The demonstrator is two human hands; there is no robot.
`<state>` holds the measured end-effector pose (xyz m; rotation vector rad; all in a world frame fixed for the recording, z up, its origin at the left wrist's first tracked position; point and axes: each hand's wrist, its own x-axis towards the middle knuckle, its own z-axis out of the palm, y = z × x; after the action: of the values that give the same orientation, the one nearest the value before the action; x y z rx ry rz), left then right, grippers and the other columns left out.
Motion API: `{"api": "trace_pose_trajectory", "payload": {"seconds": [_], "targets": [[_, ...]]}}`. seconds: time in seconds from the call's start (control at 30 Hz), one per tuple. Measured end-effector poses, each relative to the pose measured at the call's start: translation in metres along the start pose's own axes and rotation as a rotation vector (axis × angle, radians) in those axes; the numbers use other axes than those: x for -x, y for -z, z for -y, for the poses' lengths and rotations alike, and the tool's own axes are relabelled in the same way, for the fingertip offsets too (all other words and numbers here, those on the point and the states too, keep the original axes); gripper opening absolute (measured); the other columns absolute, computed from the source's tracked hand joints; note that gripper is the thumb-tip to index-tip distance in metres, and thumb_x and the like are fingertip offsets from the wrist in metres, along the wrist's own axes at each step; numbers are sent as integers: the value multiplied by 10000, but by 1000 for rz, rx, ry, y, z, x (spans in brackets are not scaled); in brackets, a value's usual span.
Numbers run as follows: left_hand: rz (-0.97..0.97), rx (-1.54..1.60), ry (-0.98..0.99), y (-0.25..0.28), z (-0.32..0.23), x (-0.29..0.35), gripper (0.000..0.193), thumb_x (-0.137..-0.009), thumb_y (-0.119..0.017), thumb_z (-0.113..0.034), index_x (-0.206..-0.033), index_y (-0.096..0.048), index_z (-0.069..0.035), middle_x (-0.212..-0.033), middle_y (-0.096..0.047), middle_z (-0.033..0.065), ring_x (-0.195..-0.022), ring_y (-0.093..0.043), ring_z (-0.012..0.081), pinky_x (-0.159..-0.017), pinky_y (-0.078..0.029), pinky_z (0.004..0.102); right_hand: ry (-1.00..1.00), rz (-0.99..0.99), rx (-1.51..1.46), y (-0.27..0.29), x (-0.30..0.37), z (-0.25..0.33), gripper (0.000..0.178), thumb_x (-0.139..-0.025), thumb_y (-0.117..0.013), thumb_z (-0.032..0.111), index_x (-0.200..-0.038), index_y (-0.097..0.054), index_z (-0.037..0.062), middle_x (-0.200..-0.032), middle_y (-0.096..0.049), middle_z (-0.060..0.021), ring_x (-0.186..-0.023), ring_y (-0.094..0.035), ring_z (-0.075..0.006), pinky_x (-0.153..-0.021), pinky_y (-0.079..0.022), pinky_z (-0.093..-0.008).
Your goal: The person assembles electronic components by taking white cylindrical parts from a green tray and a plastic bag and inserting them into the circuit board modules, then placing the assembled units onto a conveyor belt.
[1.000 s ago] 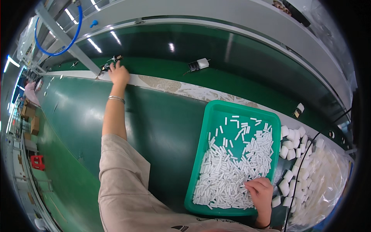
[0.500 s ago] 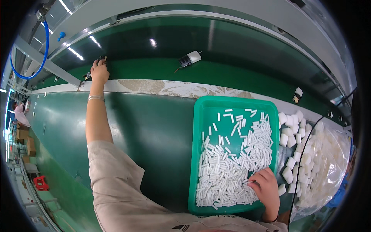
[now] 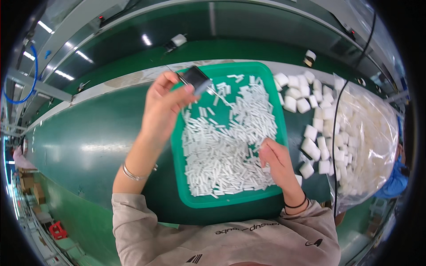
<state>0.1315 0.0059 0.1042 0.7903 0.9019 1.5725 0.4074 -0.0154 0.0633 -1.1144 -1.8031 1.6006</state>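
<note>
My left hand (image 3: 160, 106) grips a small dark boxy part (image 3: 194, 80) with a glossy black face, held over the far left corner of the green tray (image 3: 178, 179). A thin pale rod sticks out from the part toward the tray. Many short white cylindrical sticks (image 3: 222, 162) lie heaped in the tray. My right hand (image 3: 278, 162) is over the tray's right side, its fingers curled and pressed together just above the sticks. Whatever may be between those fingertips is hidden.
White foam blocks (image 3: 310, 148) lie right of the tray, beside a clear plastic bag (image 3: 370, 146) full of them. A black cable (image 3: 338, 106) hangs in front of the bag. On the green belt behind are a black-and-white part (image 3: 178, 41) and another (image 3: 310, 56).
My left hand has come back from the belt at the far left to above the tray, bringing the dark part. The right hand stays over the sticks. The whole view has shifted.
</note>
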Motion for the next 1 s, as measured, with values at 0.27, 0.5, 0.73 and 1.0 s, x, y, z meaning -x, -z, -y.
{"api": "trace_pose_trajectory", "payload": {"seconds": [0.27, 0.5, 0.73, 1.0], "targets": [[65, -18, 145, -62, 46, 46, 258, -704, -605, 62, -844, -431, -67, -1037, -450, 79, -796, -599, 169, -688, -522, 316, 296, -381, -211, 4, 15, 5, 193, -730, -577, -69, -913, -622, -25, -779, -573, -87, -639, -553, -111, -542, -437, -181], [1, 56, 189, -60, 51, 45, 228, -733, -580, 51, -860, -437, -72, -1027, -457, 67, -842, -589, 183, -685, -523, 313, 269, -428, -83, 3, 15, 5, 193, -686, -644, -33, -873, -656, 13, -700, -591, -77, -593, -540, -94, -524, -416, -179], [15, 50, 131, -55, 54, 45, 225, -730, -586, 57, -851, -442, -67, -1009, -464, 62, -835, -588, 180, -676, -527, 301, 269, -446, -24, -2, 14, 6, 197, -674, -653, -24, -865, -661, 25, -679, -589, -73, -554, -542, -100, -511, -420, -189], [19, 29, 119, -52, 55, 48, 231, -729, -594, 50, -860, -450, -74, -1032, -460, 50, -830, -583, 161, -670, -535, 304, 281, -472, 52, -3, 12, 3, 198, -662, -672, -5, -856, -664, 33, -664, -584, -69, -530, -522, -99, -490, -399, -192]]}}
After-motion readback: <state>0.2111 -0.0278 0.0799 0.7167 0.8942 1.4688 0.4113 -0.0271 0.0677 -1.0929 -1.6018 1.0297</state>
